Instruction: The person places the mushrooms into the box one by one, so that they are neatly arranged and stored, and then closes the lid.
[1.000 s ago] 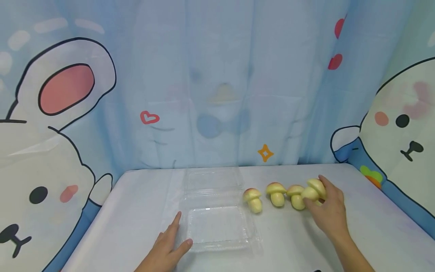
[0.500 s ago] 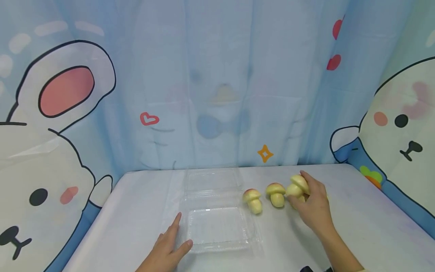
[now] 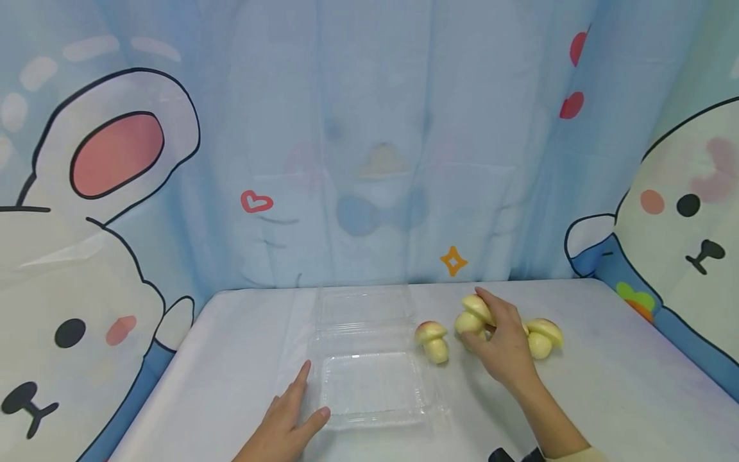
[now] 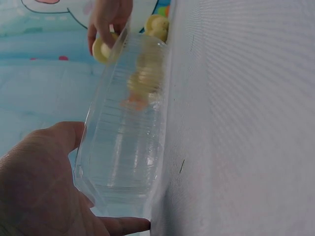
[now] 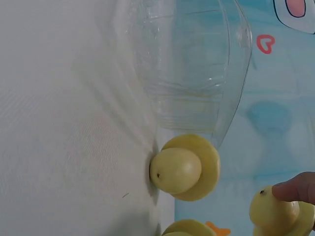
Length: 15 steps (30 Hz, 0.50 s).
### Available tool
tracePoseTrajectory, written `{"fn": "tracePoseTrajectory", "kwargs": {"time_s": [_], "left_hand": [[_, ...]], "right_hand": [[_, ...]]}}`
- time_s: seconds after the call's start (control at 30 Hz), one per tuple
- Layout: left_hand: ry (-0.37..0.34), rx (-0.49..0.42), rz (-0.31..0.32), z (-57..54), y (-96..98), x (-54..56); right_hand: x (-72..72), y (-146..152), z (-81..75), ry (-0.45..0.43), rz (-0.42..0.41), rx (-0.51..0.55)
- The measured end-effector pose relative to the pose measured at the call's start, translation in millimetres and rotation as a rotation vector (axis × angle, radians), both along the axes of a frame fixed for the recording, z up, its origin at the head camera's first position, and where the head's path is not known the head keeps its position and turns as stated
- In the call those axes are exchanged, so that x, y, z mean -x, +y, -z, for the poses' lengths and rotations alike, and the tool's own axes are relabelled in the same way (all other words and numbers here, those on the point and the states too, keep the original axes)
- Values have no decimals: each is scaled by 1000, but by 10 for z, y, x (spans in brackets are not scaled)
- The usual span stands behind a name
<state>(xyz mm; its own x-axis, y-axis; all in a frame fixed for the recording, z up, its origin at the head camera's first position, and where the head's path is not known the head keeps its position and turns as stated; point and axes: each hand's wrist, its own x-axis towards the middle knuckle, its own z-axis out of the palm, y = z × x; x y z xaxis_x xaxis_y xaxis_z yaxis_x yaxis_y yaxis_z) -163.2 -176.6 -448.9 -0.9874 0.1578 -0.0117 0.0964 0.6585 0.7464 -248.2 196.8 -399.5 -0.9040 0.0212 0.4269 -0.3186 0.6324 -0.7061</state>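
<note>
My right hand [image 3: 505, 340] pinches a pale yellow mushroom [image 3: 475, 314] between thumb and fingers, above the white table. In the right wrist view the thumb presses near the stem end of this held mushroom [image 5: 273, 214]. Behind the hand, other mushrooms on the table are mostly hidden. One red-tinged mushroom [image 3: 434, 343] lies beside the container, another [image 3: 544, 338] to the right of the hand. My left hand [image 3: 283, 417], fingers spread and straight, rests at the left side of a clear plastic clamshell container [image 3: 375, 420]. Its thumb touches the rim in the left wrist view.
The container's lid [image 3: 364, 308] lies folded back toward the rear of the white table [image 3: 242, 346]. A blue cartoon curtain [image 3: 375, 128] hangs right behind the table. Something black [image 3: 501, 455] shows near the right wrist at the lower edge.
My right hand has carried the held mushroom leftward over the row, uncovering a mushroom at the right and covering those in the middle. The left hand and container have stayed in place.
</note>
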Motion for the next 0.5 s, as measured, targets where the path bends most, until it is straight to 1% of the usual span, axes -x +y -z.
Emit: {"fn": "tracePoseTrajectory", "kwargs": {"time_s": [0.27, 0.5], "left_hand": [[-7, 3, 2, 22, 12, 8], [-8, 5, 8, 11, -1, 6]], "right_hand": [[22, -187, -16, -22, -79, 31], [61, -373, -3, 13, -109, 22]]}}
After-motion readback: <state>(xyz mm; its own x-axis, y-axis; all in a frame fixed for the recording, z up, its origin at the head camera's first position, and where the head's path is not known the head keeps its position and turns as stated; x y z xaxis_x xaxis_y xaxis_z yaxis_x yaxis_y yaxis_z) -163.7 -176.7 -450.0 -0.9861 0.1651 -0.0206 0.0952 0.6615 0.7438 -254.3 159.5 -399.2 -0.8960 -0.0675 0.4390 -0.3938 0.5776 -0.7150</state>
